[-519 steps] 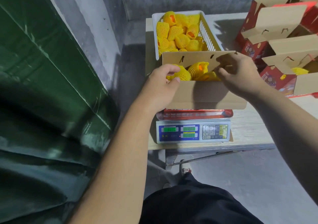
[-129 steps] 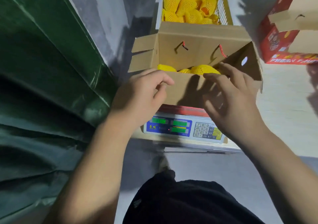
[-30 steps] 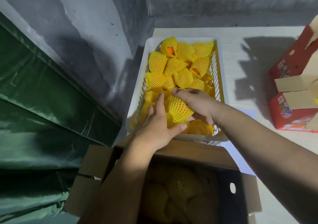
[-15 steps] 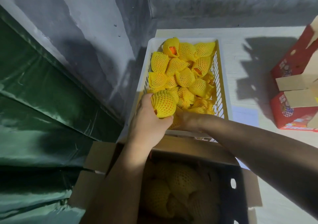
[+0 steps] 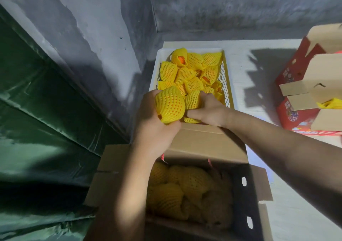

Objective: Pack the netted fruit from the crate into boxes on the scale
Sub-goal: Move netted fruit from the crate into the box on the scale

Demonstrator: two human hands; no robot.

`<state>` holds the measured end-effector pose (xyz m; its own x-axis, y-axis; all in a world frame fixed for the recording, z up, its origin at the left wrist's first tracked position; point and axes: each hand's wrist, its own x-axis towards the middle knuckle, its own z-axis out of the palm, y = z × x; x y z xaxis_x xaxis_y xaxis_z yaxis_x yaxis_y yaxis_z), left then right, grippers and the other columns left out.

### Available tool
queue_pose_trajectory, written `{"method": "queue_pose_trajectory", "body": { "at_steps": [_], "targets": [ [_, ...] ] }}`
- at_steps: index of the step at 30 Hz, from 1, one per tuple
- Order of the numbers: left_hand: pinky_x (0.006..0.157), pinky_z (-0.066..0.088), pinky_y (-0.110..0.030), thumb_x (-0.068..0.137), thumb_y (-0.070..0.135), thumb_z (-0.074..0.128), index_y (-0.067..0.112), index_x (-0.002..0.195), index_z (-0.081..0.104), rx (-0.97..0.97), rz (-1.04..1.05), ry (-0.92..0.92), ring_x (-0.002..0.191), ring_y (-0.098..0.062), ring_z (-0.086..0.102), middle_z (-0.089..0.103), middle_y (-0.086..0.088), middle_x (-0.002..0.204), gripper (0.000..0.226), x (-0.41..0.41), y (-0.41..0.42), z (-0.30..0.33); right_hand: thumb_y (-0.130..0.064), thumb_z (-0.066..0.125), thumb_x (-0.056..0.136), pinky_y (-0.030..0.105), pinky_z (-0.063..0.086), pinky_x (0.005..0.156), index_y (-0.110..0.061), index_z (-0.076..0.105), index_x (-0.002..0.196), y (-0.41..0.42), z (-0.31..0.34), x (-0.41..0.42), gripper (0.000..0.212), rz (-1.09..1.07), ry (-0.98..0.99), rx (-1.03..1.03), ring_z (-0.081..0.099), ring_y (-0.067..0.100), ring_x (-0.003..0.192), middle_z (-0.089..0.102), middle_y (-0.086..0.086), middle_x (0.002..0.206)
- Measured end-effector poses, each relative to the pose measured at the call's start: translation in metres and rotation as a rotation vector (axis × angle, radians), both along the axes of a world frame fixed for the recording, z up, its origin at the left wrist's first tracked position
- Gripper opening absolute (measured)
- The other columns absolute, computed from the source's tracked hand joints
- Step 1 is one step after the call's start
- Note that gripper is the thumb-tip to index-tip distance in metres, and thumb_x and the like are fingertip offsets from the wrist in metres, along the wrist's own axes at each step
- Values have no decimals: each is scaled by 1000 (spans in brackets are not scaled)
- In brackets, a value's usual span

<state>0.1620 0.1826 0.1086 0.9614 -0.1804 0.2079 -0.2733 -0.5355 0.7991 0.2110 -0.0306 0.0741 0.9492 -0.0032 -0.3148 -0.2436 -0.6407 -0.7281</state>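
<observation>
Left hand (image 5: 155, 127) fingers curl around a netted fruit (image 5: 170, 104) above the crate (image 5: 228, 85); right hand (image 5: 211, 111) fingers grip another fruit (image 5: 192, 100) inside it.

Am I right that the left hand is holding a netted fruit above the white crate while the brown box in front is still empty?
Not quite: the head view shows the brown box already holds several netted fruits. The left hand does hold a netted fruit above the white crate.
</observation>
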Motion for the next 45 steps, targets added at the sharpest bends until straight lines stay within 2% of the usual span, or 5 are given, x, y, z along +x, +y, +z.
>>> {"method": "queue_pose_trajectory", "body": {
  "at_steps": [4,12,16,25,45],
  "targets": [
    [68,46,-6,75,14,79,41,118,45,-90,-51,20,95,0,61,56,18,104,61,-39,28,12,-34,81,79,46,47,82,-5,49,119,1,51,-29,59,63,-473,-300,56,37,103,57,15,113],
    [88,48,-36,79,51,84,58,139,30,105,-154,298,117,-10,53,49,23,129,81,-91,103,9,-35,78,88,44,46,101,-14,54,140,49,111,-137,61,39,-833,-395,54,34,120,52,13,131],
    [110,39,-41,86,54,76,48,151,30,238,-209,204,141,-13,36,41,14,153,80,-113,121,14,-30,82,88,36,46,106,-15,65,132,88,95,-200,49,-70,-775,-215,57,21,122,57,8,130],
    [101,56,-43,90,32,79,28,132,59,-190,-448,355,108,-8,72,74,11,120,46,-168,136,12,-21,75,93,42,59,83,-19,69,107,175,73,-257,16,-157,-557,540,67,18,88,72,5,95],
    [111,47,-31,105,19,59,29,141,58,-604,-467,314,133,-12,58,63,0,143,37,-214,172,20,-30,90,68,32,61,74,-18,62,114,176,90,-275,55,15,-240,697,75,20,96,76,1,102]
  ]
}}
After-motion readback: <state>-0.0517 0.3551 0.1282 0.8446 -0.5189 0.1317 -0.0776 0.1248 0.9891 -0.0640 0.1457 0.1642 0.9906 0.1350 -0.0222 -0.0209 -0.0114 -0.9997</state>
